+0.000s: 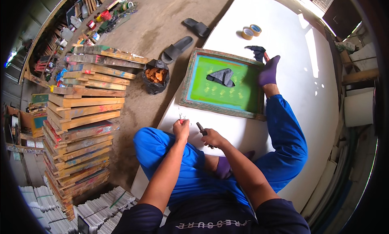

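My left hand (181, 130) is closed in a pinch, with a bit of red and some thin pale bits showing at the fingertips; what it holds is too small to name. In my right hand (214, 139) is a dark pliers-like tool (201, 129), its blunt end pointing up and left toward the left hand. Both hands are above the white board, in front of my crossed legs. Just beyond them lies a wooden screen-printing frame (188, 82) with green mesh (202, 94). A folded dark cloth (222, 77) rests on the mesh.
Near my purple-socked foot (269, 73) lie a black glove (256, 52) and two tape rolls (247, 33). On the left stand a tall stack of wooden frames (93, 110) and a black bag (155, 87) of orange-brown scraps. Grey slides (177, 50) sit on the floor.
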`<move>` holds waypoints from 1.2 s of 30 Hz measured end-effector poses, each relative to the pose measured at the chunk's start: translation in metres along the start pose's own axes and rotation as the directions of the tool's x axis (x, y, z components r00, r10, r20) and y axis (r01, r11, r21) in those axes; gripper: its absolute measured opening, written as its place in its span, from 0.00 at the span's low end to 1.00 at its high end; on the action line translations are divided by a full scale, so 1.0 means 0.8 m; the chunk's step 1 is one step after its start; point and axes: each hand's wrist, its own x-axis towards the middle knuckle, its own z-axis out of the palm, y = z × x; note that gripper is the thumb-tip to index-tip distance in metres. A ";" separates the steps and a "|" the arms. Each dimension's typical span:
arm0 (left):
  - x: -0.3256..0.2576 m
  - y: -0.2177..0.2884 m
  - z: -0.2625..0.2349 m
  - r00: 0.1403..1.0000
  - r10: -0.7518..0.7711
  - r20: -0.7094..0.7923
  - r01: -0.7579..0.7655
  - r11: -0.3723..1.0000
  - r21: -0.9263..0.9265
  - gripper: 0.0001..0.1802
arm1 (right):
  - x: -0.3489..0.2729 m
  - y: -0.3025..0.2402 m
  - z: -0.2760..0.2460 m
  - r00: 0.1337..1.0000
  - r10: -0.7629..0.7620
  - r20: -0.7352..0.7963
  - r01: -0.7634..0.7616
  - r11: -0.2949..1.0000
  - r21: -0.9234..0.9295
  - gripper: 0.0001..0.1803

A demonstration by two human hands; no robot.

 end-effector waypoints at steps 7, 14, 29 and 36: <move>-0.002 0.012 0.014 0.998 -0.030 -0.063 0.036 0.995 0.090 0.20 | 0.003 0.039 -0.046 0.980 0.142 -0.142 -0.047 0.848 0.527 0.19; 0.000 -0.011 0.026 0.985 0.158 0.064 -0.169 0.943 0.285 0.23 | -0.001 0.017 -0.071 0.961 0.242 -0.130 -0.091 0.726 0.681 0.21; 0.000 -0.005 0.034 0.975 0.178 0.136 -0.209 0.943 0.258 0.23 | 0.002 0.010 -0.083 0.939 0.335 -0.070 -0.206 0.716 0.667 0.21; -0.003 0.002 0.033 0.971 0.192 0.140 -0.224 0.937 0.269 0.24 | 0.011 0.004 -0.083 0.924 0.367 -0.106 -0.227 0.751 0.620 0.20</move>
